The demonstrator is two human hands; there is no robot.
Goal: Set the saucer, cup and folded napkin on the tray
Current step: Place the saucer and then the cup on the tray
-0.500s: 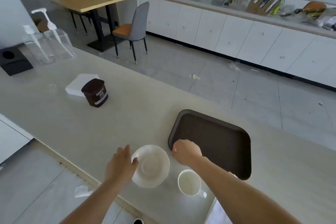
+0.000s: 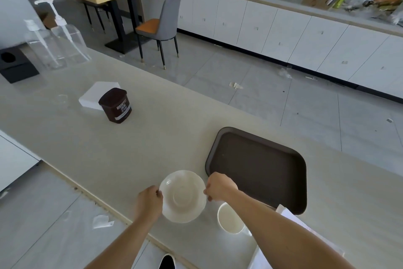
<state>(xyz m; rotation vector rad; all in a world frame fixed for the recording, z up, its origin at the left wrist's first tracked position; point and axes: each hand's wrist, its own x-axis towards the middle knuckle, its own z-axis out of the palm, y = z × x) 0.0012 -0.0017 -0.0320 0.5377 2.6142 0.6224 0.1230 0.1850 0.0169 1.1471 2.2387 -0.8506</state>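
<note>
Saucer (image 2: 182, 196) sits between both hands, fingers (image 2: 158, 192) closed on its opposite rims.

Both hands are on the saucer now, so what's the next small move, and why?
Probably lift the saucer and carry it right, onto the tray. The left hand and right hand pinch opposite rims, the tray beside it holds nothing, and the cup sits on the counter near the right forearm, so go up before across.
</note>
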